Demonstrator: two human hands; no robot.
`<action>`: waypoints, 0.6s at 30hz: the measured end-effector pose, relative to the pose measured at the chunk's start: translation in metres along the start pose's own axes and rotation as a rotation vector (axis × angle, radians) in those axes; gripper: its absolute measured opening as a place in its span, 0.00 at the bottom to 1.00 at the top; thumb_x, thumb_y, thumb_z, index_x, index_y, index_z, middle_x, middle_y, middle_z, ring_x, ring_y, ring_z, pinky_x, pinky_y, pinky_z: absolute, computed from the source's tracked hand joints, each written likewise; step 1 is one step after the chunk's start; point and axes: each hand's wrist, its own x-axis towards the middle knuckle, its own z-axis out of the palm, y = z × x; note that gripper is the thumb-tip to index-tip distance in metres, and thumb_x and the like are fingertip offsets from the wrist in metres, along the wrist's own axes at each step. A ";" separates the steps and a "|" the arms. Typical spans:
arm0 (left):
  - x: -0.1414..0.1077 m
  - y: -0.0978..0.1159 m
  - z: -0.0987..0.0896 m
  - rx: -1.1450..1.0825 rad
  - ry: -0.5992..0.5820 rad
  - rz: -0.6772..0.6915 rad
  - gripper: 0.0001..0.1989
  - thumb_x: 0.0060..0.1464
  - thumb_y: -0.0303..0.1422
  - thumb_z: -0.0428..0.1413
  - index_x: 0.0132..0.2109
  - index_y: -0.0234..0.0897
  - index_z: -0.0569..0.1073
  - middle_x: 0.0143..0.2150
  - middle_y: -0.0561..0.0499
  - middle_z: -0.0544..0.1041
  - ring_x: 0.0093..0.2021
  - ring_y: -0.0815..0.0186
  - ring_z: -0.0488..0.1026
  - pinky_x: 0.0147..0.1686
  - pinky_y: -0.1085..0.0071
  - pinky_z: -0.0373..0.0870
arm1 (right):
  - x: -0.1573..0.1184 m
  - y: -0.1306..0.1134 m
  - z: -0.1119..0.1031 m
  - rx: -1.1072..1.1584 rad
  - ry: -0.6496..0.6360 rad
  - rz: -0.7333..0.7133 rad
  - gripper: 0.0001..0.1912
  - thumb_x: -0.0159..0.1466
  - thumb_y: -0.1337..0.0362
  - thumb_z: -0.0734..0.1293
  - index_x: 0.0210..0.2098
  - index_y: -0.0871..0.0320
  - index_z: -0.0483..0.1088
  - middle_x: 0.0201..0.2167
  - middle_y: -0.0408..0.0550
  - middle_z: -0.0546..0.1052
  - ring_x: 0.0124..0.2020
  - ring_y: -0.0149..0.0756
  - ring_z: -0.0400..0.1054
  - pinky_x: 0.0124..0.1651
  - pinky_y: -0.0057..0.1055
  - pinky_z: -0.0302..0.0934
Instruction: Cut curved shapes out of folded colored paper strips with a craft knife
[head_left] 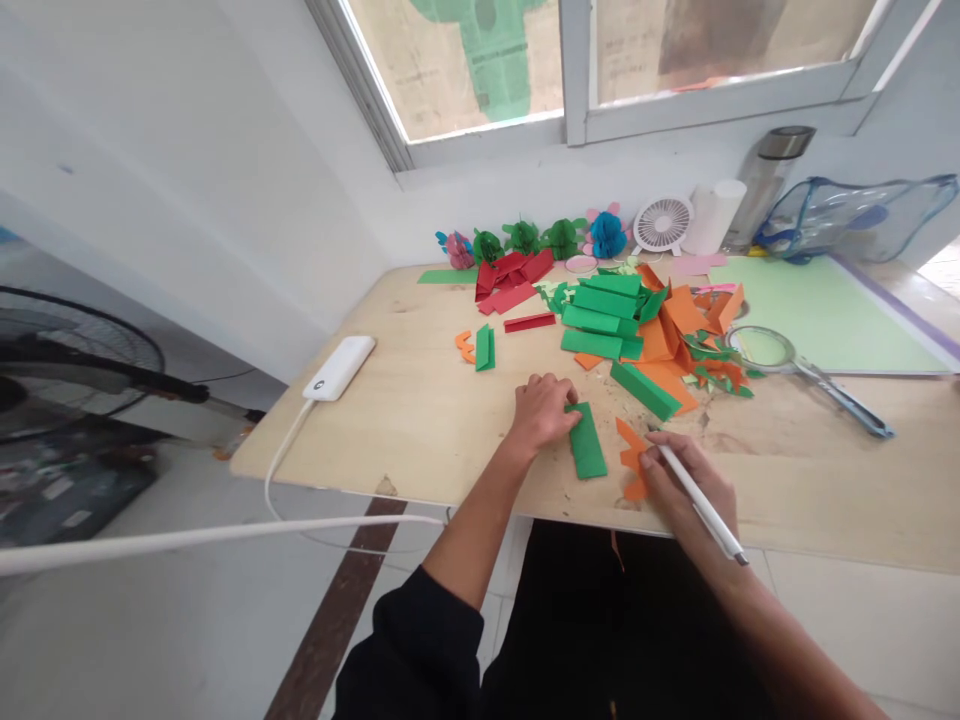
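Note:
A folded green paper piece (589, 442) lies on the wooden table, its upper left corner pinched by my left hand (545, 408), whose fingers are curled together. Just right of it, my right hand (691, 485) is closed round a white pen (701, 502) that slants down toward me. The fingertips of that hand also touch an orange paper cutout (634, 460) with a jagged outline, flat on the table. Above them lies another folded green strip (645, 390).
Green folded strips (600, 318), orange paper (679, 325) and red paper (514, 278) are piled further back. A power bank (341, 368) sits at the left. Scissors (844, 398) and a green sheet (840, 310) lie right. A small fan (664, 224) stands by the wall.

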 end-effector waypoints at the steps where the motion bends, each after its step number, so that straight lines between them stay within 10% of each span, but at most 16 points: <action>1: 0.000 0.001 0.000 0.015 -0.009 -0.007 0.05 0.50 0.29 0.63 0.36 0.40 0.75 0.41 0.48 0.76 0.52 0.51 0.68 0.53 0.55 0.63 | 0.000 0.001 0.000 -0.011 -0.008 -0.012 0.15 0.58 0.52 0.68 0.40 0.54 0.75 0.28 0.44 0.79 0.27 0.33 0.72 0.32 0.26 0.66; 18: 0.001 -0.005 0.001 -0.121 0.102 -0.004 0.09 0.53 0.24 0.58 0.42 0.40 0.73 0.34 0.57 0.78 0.35 0.69 0.76 0.41 0.71 0.71 | -0.003 0.019 0.007 -0.054 -0.001 -0.153 0.15 0.62 0.51 0.65 0.41 0.52 0.75 0.31 0.43 0.80 0.30 0.35 0.75 0.32 0.26 0.67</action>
